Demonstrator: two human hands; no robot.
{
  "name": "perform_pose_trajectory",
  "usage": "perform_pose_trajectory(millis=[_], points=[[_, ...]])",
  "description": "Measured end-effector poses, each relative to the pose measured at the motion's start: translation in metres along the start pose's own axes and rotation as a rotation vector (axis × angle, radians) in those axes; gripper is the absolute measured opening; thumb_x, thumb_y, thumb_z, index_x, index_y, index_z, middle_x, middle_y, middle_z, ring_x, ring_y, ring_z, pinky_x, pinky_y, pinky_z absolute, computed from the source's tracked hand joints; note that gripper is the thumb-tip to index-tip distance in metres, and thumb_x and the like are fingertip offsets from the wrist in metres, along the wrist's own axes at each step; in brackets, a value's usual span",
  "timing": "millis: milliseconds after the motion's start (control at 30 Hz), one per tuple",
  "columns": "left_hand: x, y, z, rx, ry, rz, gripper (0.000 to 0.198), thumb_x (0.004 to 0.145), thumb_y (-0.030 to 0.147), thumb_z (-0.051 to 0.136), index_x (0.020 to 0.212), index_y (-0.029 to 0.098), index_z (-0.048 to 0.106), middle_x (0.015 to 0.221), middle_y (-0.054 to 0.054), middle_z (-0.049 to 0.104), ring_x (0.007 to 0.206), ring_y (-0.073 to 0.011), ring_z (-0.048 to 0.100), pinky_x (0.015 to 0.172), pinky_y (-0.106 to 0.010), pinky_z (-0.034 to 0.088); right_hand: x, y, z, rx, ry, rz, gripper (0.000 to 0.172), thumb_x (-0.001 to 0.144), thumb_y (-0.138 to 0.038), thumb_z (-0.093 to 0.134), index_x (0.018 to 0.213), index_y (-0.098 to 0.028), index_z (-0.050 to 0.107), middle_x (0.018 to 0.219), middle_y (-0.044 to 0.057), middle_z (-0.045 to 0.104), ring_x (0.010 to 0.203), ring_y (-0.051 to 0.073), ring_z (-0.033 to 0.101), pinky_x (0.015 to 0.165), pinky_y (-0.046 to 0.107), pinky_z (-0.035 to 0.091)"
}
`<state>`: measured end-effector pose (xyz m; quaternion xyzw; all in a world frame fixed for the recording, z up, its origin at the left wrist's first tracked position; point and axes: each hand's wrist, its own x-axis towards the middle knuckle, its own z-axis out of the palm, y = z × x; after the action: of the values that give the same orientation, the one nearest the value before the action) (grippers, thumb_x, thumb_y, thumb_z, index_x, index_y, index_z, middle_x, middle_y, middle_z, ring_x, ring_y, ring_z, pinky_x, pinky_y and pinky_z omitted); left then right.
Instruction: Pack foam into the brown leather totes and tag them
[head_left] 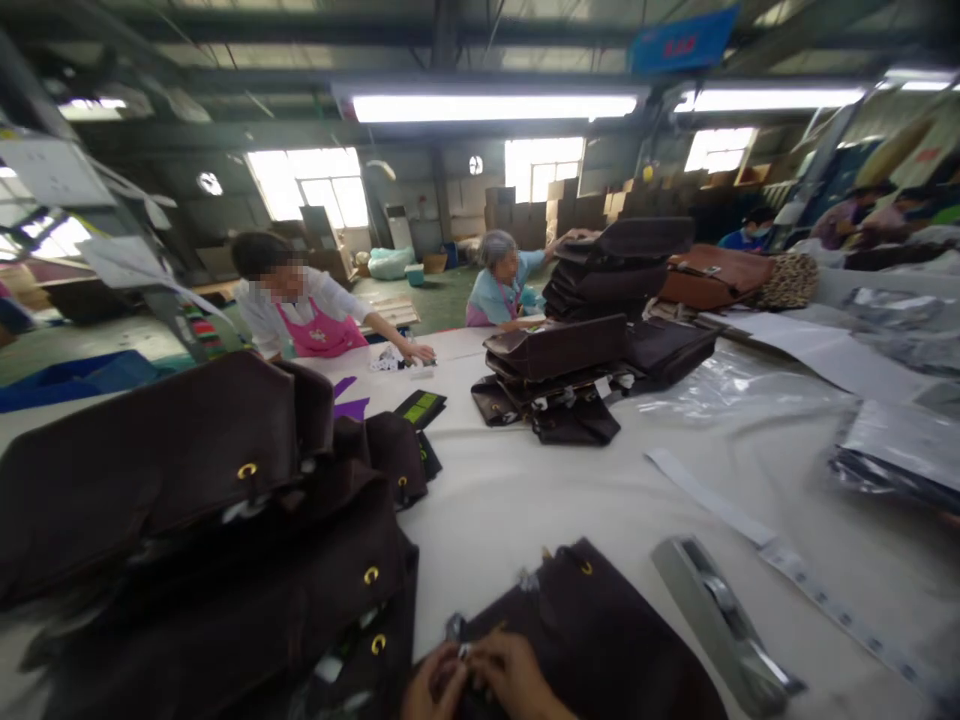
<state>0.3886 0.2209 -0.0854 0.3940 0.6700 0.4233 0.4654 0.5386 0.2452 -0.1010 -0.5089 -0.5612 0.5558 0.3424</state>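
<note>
A dark brown bag (600, 630) with a brass-coloured eyelet lies on the white table at the bottom of the head view. Over its left edge my left hand (436, 682) and my right hand (514, 672) meet, fingers closed together. Between the fingertips is a small silvery-white piece, blurred, which I cannot name; it could be part of the bag's hardware. A grey metal stapler-like tool (724, 625) rests to the right of the bag, apart from both hands.
Dark brown bags (202, 520) are heaped at the left, with another stack (555, 350) farther back. A paper strip (705, 500) runs along the right, near plastic film (735, 385). Across the table, one person (315, 310) reaches over it and another (506, 280) touches the stacked bags.
</note>
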Motion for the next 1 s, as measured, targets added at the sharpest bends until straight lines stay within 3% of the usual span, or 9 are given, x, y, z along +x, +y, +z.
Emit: perform_pose_trajectory(millis=[67,167,267,400,467,633,733,867,1000], points=[[0.0,0.001,-0.007,-0.027,-0.077,0.043,0.044,0.065,0.054,0.073,0.091,0.019,0.072,0.095,-0.009,0.074,0.096,-0.0277,0.067,0.09,-0.036,0.053,-0.007,-0.004,-0.008,-0.029,0.047,-0.054,0.025,0.087,-0.029,0.05,0.1,-0.019,0.07,0.089,0.007,0.069,0.072,0.02,0.064,0.073,0.035,0.053],[0.0,-0.001,-0.019,0.002,0.032,0.036,0.048,0.068,0.057,0.065,0.094,0.017,0.071,0.1,-0.011,0.073,0.101,-0.0294,0.066,0.095,-0.041,0.05,-0.015,-0.013,-0.024,-0.208,0.127,-0.168,0.027,0.085,-0.023,0.048,0.103,-0.018,0.068,0.101,0.01,0.068,0.094,0.023,0.063,0.09,0.037,0.048],[-0.002,-0.013,-0.026,0.01,0.133,-0.024,0.05,0.072,0.057,0.06,0.101,0.017,0.068,0.104,-0.011,0.072,0.101,-0.029,0.066,0.094,-0.043,0.05,-0.022,-0.016,-0.033,-0.459,0.074,-0.19,0.028,0.085,-0.019,0.05,0.108,-0.019,0.066,0.112,0.009,0.066,0.108,0.023,0.057,0.098,0.037,0.043],[-0.005,-0.032,-0.021,-0.094,0.111,-0.075,0.053,0.071,0.055,0.062,0.105,0.015,0.066,0.105,-0.013,0.072,0.098,-0.0272,0.067,0.087,-0.039,0.054,-0.025,-0.009,-0.023,-0.761,-0.026,-0.184,0.048,0.083,-0.022,0.06,0.13,-0.021,0.054,0.134,0.007,0.054,0.129,0.027,0.04,0.112,0.044,0.027],[-0.006,-0.036,-0.016,-0.122,0.094,-0.095,0.055,0.069,0.055,0.064,0.106,0.014,0.065,0.104,-0.013,0.072,0.097,-0.0274,0.068,0.086,-0.039,0.055,-0.024,-0.008,-0.015,-0.836,-0.048,-0.179,0.055,0.082,-0.024,0.062,0.136,-0.022,0.048,0.137,0.008,0.052,0.13,0.028,0.037,0.112,0.045,0.025],[-0.008,-0.036,-0.011,-0.15,0.05,-0.093,0.055,0.07,0.055,0.064,0.108,0.014,0.064,0.104,-0.014,0.072,0.099,-0.0287,0.067,0.087,-0.042,0.055,-0.02,-0.02,-0.001,-0.927,-0.008,-0.098,0.063,0.077,-0.02,0.066,0.137,-0.025,0.045,0.119,0.009,0.06,0.112,0.03,0.049,0.097,0.046,0.039],[-0.009,-0.038,-0.011,-0.158,0.04,-0.102,0.058,0.069,0.056,0.065,0.108,0.014,0.064,0.106,-0.014,0.072,0.102,-0.0288,0.067,0.088,-0.04,0.054,-0.016,-0.023,0.001,-0.845,0.011,0.009,0.063,0.072,-0.015,0.066,0.132,-0.024,0.05,0.117,0.009,0.062,0.111,0.03,0.052,0.095,0.043,0.041],[-0.006,-0.044,-0.012,-0.171,0.038,-0.11,0.061,0.067,0.057,0.066,0.109,0.013,0.063,0.109,-0.016,0.07,0.105,-0.0293,0.065,0.088,-0.04,0.054,-0.01,-0.016,0.0,-0.549,-0.005,0.075,0.034,0.069,-0.01,0.059,0.101,-0.019,0.065,0.102,0.007,0.068,0.099,0.025,0.061,0.086,0.033,0.046],[-0.002,-0.046,-0.015,-0.224,0.006,-0.159,0.066,0.061,0.059,0.07,0.108,0.013,0.063,0.11,-0.017,0.07,0.106,-0.0294,0.065,0.089,-0.039,0.054,-0.016,-0.008,0.001,-0.088,-0.076,0.33,0.024,0.065,-0.012,0.054,0.087,-0.014,0.063,0.084,0.007,0.068,0.07,0.02,0.064,0.057,0.027,0.05]])
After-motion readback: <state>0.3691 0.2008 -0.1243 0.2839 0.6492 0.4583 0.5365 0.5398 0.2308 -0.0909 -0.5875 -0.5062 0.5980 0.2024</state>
